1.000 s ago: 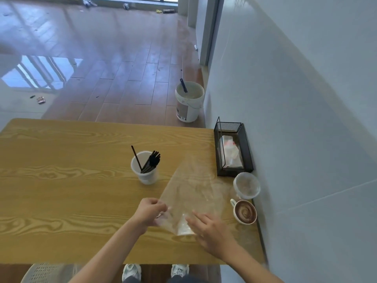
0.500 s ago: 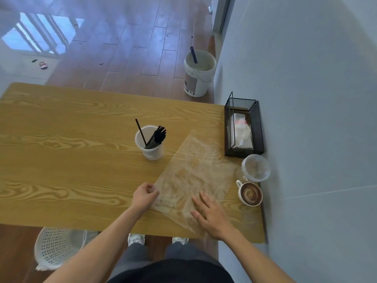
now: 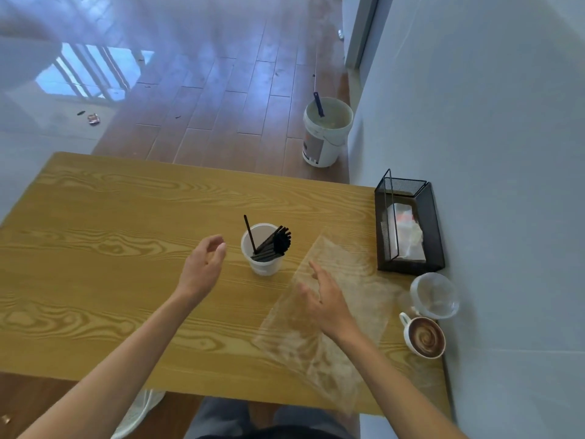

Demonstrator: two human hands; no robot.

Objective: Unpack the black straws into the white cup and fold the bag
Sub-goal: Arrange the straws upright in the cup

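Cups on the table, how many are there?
3. A white cup with black straws stands mid-table. A clear cup sits by the wall. A coffee cup sits just in front of that one. None looks hidden.

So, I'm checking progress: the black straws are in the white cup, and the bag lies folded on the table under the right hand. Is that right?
Not quite. In the head view the bag lies spread flat, not folded. The black straws are in the white cup, and the right hand is over the bag.
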